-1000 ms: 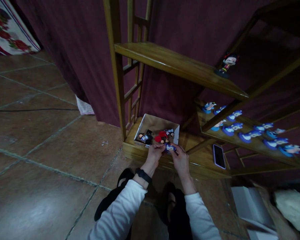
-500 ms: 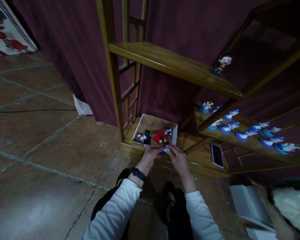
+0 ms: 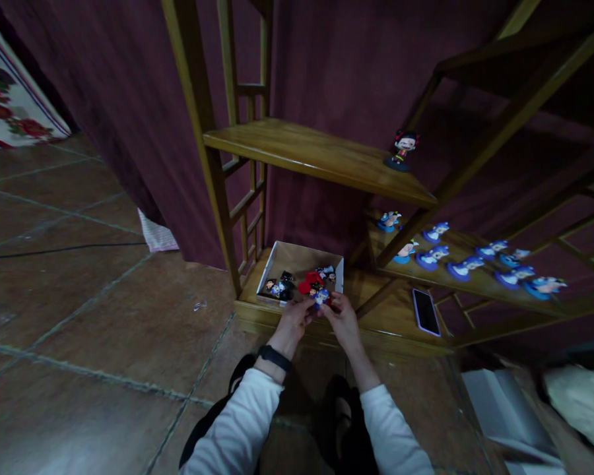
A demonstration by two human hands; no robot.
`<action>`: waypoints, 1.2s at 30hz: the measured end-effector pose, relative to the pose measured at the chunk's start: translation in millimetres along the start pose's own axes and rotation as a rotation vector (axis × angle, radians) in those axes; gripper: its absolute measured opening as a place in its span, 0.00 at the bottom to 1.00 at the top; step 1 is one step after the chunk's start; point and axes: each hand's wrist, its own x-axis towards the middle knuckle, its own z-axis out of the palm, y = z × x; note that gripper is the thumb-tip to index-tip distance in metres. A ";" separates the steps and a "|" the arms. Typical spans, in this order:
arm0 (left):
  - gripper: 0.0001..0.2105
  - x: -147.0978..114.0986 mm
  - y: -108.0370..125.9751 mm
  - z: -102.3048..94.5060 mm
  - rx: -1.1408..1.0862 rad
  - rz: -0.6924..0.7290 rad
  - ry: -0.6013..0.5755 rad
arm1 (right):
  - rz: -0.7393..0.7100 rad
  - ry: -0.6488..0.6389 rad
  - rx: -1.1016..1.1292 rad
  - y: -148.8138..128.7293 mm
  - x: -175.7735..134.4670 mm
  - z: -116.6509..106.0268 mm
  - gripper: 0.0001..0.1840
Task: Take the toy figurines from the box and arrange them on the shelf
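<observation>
A small blue-and-white figurine (image 3: 321,298) is pinched between my two hands, just above the front edge of an open cardboard box. My left hand (image 3: 295,318) closes on its left side, and a dark band circles that wrist. On the other side my right hand (image 3: 342,320) grips it with thumb and fingers. Inside the box (image 3: 301,254) lie several more figurines, among them a dark-haired one (image 3: 271,285) at the left and red pieces (image 3: 313,280) near the middle. The figurine's lower part is hidden by my fingers.
The box stands on the low board of a wooden shelf unit (image 3: 297,155). One black-haired figurine (image 3: 404,148) stands on the upper shelf. Several blue-based figurines (image 3: 465,267) line the shelf at right. A phone (image 3: 426,311) lies below them. White boxes (image 3: 509,406) sit at lower right.
The view has shifted, so the shelves appear lower and further left. My hands have turned the figurine, which now shows more of its front. Both hands still hold it.
</observation>
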 end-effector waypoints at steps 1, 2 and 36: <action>0.04 -0.8 -0.6 1.0 -0.011 -0.013 -0.004 | 0.025 0.005 0.013 2.3 0.6 0.4 0.23; 0.04 -1.9 -1.0 2.0 -0.018 -0.025 -0.015 | 0.046 -0.002 0.033 3.9 1.4 0.2 0.21; 0.03 -2.1 8.9 -3.3 -0.039 -0.134 -0.175 | 0.372 -0.042 0.504 -2.6 -1.9 -6.4 0.18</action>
